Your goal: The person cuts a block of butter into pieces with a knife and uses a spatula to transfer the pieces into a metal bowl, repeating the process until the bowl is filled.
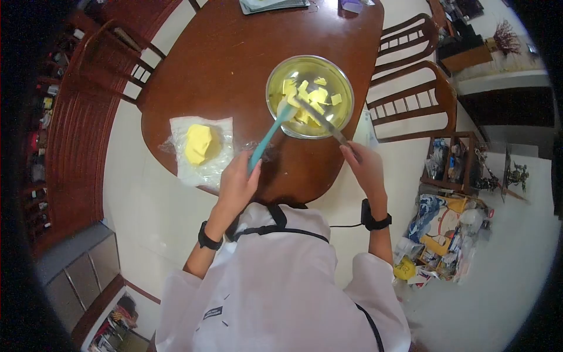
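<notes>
My left hand (pixel 236 183) is closed round the handle of a teal spatula (pixel 268 139), whose pale head reaches over the near rim of a metal bowl (pixel 350 111). In my right hand (pixel 365 167) is a knife (pixel 322 120), its blade slanting up and left across the bowl. The blade tip and the spatula head come together above the butter. Several cut pieces of yellow butter (pixel 318 95) lie in the bowl. To the left, a larger lump of butter (pixel 199 144) rests on a white wrapper (pixel 180 170) on the table.
The brown wooden table (pixel 234 76) has a rounded near edge just ahead of my body. Wooden chairs (pixel 410 97) stand along its right side, and another chair (pixel 111 58) at the left. Flat packets (pixel 273 6) lie at the far edge.
</notes>
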`<state>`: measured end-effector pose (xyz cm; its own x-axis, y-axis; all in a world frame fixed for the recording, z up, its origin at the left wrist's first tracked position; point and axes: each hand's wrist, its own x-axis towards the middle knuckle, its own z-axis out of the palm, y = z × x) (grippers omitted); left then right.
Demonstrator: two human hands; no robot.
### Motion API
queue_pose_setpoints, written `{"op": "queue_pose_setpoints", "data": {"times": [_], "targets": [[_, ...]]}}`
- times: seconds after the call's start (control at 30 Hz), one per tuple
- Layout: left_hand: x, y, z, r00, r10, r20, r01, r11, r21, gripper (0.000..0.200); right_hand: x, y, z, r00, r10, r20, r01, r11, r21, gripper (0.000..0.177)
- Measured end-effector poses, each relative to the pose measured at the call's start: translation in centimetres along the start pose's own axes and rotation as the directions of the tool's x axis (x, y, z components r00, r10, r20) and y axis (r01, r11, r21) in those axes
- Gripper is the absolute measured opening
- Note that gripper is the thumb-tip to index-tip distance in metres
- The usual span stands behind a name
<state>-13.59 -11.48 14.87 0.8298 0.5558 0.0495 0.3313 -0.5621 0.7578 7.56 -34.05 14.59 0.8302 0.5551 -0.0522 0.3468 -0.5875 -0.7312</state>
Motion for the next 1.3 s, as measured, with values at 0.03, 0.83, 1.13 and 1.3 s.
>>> {"op": "queue_pose_setpoints", "data": {"times": [0.03,0.83,1.13,1.3], "targets": [[0.0,-0.1,0.1,0.999,0.036,-0.013,-0.036,0.999,-0.005,0.017,0.0,0.1,-0.4,0.997,-0.044,0.066,0.05,0.994,-0.093,0.028],[-2.0,0.5,0.1,0.998,-0.031,-0.048,0.031,0.999,0.01,0.02,1.4,0.8,1.8,0.982,0.181,0.051,-0.185,0.979,0.087,0.034],[-3.3,-0.4,-1.3,0.957,-0.291,0.002,0.286,0.939,-0.191,0.022,0.5,0.4,2.2,0.972,0.231,0.04,-0.233,0.934,0.272,0.034],[-6.9,-4.5,-2.4,0.871,-0.49,0.028,0.443,0.76,-0.476,0.031,0.0,-1.0,5.2,0.955,0.197,0.223,-0.284,0.826,0.487,0.035]]}}
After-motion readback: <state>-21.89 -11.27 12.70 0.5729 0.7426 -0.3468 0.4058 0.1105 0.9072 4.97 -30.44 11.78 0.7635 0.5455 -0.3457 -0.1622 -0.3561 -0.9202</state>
